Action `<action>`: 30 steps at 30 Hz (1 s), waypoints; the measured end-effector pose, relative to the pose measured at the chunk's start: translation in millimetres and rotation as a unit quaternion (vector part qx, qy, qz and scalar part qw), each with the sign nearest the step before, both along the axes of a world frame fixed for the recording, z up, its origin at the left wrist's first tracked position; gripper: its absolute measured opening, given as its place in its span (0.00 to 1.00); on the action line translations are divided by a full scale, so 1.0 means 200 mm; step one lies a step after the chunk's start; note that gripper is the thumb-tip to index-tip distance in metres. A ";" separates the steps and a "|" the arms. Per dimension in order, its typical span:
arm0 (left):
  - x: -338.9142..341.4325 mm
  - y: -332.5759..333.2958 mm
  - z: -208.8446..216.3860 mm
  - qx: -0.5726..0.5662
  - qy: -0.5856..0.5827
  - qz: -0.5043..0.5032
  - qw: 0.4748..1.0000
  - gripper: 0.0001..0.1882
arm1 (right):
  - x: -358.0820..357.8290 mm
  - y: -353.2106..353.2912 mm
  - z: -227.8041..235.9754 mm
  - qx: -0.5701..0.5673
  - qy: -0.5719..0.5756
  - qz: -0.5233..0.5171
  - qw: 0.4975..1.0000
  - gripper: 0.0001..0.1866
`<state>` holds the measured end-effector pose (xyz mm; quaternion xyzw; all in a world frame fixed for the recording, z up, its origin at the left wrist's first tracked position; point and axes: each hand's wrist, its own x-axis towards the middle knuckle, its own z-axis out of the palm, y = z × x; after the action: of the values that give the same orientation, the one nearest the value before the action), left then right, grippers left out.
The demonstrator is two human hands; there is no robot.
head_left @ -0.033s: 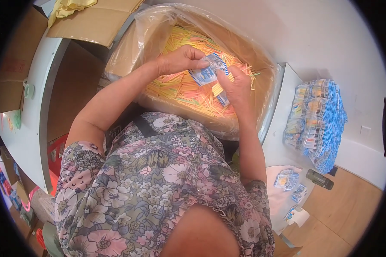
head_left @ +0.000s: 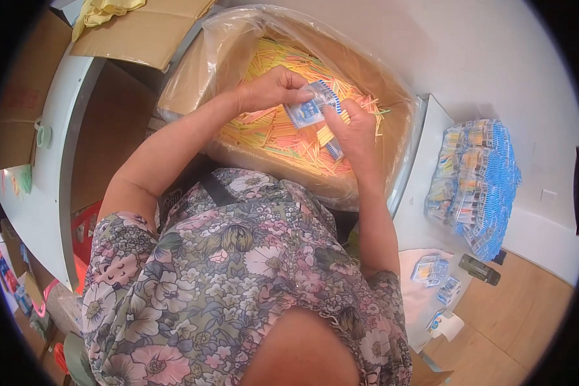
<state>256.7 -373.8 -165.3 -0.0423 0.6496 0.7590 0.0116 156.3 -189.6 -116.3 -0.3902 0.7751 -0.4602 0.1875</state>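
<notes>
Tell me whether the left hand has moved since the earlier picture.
No: against the plastic-lined carton, the left hand shows no visible shift.

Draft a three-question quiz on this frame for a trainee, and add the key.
1. True or false: the left hand and the right hand both touch one small printed packet.
2. What lies loose in the plastic-lined cardboard box: (a) metal bolts, (b) thin coloured sticks, (c) wool balls?
3. Fill in: the large pile of blue-edged packets is on the person's ____ side.

Key: 1 true; 2 b; 3 right.
</notes>
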 end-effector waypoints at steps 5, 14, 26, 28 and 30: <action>0.00 -0.04 -0.03 -0.034 0.029 0.051 0.998 0.10 | -0.03 0.03 0.04 0.010 -0.130 0.031 0.991 0.10; 0.02 -0.01 0.01 -0.010 0.017 0.022 1.000 0.10 | -0.07 0.06 0.11 0.103 -0.103 0.006 0.989 0.10; 0.01 -0.02 0.01 -0.019 0.029 0.037 0.999 0.05 | -0.01 0.05 -0.02 0.049 -0.061 0.106 0.991 0.08; 0.01 -0.03 -0.01 -0.022 0.032 0.047 0.998 0.05 | -0.02 0.05 0.03 0.048 -0.098 0.090 0.990 0.10; 0.00 -0.04 -0.02 0.018 0.006 0.052 0.998 0.06 | -0.06 0.07 0.05 0.064 -0.156 0.026 0.985 0.12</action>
<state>257.3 -382.1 -168.4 -0.0713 0.6325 0.7706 -0.0314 145.2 -176.2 -105.7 -0.3208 0.7537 -0.4603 0.3422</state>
